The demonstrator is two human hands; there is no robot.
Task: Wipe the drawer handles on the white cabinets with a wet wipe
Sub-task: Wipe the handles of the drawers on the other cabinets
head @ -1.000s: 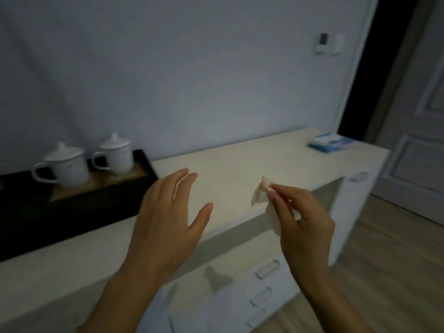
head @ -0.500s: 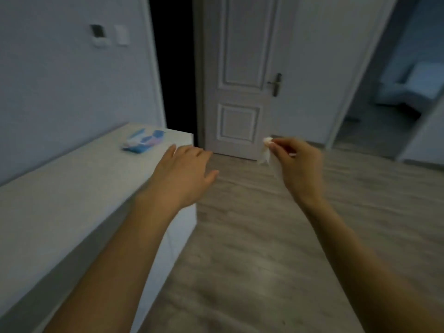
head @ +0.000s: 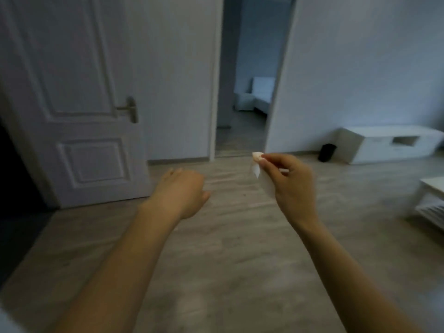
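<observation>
right hand [head: 292, 186] pinching wet wipe [head: 257, 164] — raised

The wet wipe [head: 257, 157] is a small, white, crumpled scrap, pinched in my right hand [head: 292, 186] between thumb and fingertips. One bunched end pokes up above them and a thin flap hangs below. Well apart, a low white cabinet [head: 374, 147] stands along the floor's far right edge against the wall; its drawer handles are too blurred to tell.

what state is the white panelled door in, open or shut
Open: the white panelled door is angled into the room, with a dark gap showing to its left.
</observation>
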